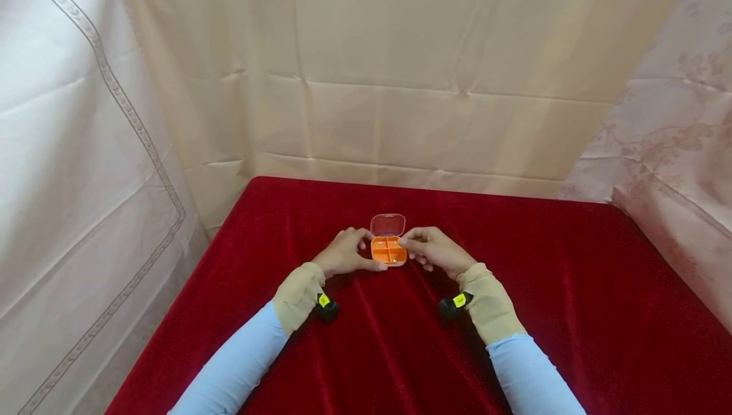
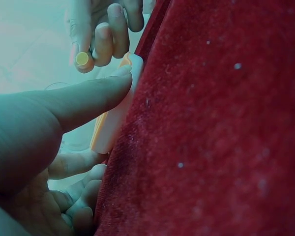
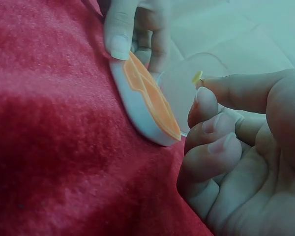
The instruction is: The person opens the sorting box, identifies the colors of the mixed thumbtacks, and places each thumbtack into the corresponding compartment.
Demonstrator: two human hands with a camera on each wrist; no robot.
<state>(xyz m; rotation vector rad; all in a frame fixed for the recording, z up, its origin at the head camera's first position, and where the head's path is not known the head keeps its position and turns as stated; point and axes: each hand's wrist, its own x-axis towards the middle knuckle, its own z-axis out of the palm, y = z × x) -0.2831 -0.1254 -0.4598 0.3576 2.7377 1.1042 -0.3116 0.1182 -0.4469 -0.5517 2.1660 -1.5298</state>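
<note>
A small pill box [image 1: 375, 252] with an orange divided inside and a white base rests on the red cloth. Its clear lid [image 1: 388, 225] stands raised at the far side. My left hand [image 1: 345, 253] holds the box from the left, thumb on the near edge and a finger at the far side. Over the box's right side, my right hand [image 1: 437, 251] pinches a small yellow round piece [image 3: 197, 77] between thumb and forefinger; its exact kind is unclear. A tiny shiny thing [image 1: 395, 260] lies in the near right compartment.
Red velvet cloth [image 1: 515, 262] covers the table. Beige curtain [image 1: 389, 72] hangs behind, with pale drapes [image 1: 74, 148] at the left and patterned ones [image 1: 680, 135] at the right. Each wrist carries a dark camera [image 1: 327, 308] with a yellow label.
</note>
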